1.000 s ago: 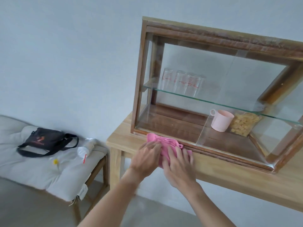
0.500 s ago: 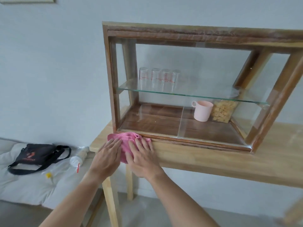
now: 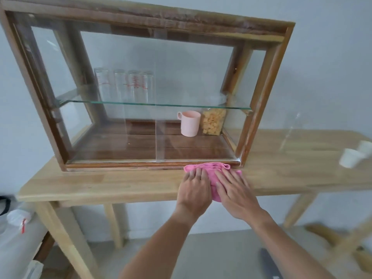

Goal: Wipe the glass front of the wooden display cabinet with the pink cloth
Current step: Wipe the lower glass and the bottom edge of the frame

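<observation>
Pressing the pink cloth [image 3: 216, 170] onto the table [image 3: 100, 184], both hands' fingers [image 3: 198, 174] lie flat, slightly spread.

Two white cups [image 3: 351, 160] stand on the wooden table [image 3: 120, 183].

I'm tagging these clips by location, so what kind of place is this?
Probably a home or small shop corner: a wooden display cabinet holding drinking glasses and a pink mug sits on a plain wooden table.
</observation>
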